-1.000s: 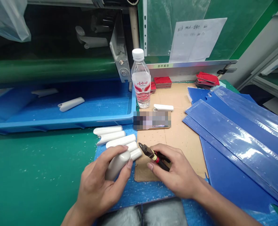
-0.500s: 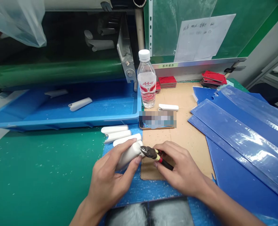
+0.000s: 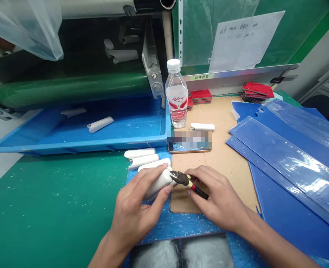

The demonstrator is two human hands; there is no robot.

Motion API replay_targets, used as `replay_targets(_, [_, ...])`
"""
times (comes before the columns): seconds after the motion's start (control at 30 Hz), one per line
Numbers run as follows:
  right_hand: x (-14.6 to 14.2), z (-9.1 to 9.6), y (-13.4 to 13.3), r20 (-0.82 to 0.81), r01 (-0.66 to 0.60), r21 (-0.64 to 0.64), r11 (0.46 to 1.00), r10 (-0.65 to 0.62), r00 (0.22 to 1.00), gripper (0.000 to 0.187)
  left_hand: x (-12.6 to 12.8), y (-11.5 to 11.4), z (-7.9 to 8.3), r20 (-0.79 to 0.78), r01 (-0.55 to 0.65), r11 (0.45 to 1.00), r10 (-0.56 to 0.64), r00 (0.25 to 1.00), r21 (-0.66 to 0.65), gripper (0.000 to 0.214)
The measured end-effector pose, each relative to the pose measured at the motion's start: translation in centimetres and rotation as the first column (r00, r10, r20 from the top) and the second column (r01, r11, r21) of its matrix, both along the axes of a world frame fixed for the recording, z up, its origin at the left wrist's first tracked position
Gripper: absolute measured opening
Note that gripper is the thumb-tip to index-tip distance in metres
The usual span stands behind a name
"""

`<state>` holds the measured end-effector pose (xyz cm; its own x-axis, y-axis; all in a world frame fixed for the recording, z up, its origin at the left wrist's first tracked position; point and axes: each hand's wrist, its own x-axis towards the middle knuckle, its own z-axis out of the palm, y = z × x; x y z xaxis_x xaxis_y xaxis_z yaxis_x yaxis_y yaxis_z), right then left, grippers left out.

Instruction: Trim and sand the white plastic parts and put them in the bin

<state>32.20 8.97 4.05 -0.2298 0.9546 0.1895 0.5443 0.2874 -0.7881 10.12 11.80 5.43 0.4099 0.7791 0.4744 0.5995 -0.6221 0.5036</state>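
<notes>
Between its thumb and fingers, my left hand (image 3: 139, 203) holds a white plastic part (image 3: 159, 183), tilted up to the right. My right hand (image 3: 218, 195) is closed around the handles of a pair of cutting pliers (image 3: 183, 179). The pliers' dark jaws are at the right end of the white part and seem to touch it; the exact spot between the blades is too small to make out. Just beyond my left hand lie several similar white parts (image 3: 143, 160), side by side. Another white part (image 3: 203, 127) rests on the cardboard (image 3: 217, 152).
A blue tray (image 3: 131, 141) holds two white parts, under a green conveyor belt (image 3: 75, 87). A water bottle (image 3: 177, 98) stands behind a phone (image 3: 190, 147). Red pads (image 3: 201, 95) are stacked at the back. Blue sheets (image 3: 281, 171) cover the right side. A dark mat (image 3: 206, 251) lies in front.
The whole scene has shifted slightly to the right in view. Both hands keep their hold, with the pliers' jaws still at the end of the white part.
</notes>
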Motion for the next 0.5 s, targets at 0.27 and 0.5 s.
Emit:
replay_targets(0.27, [0.25, -0.22, -0.21, -0.004, -0.005, -0.033, 0.999, 0.005, 1.0, 0.028, -0.03, 0.17, -0.21, -0.041, 0.04, 0.999, -0.04, 0.998, -0.003, 0.044])
replay_targets(0.5, [0.3, 0.0, -0.1, -0.082, 0.051, -0.011, 0.999, -0.052, 0.995, 0.031, 0.11, 0.23, -0.39, -0.051, 0.039, 0.999, -0.04, 0.998, -0.02, 0.043])
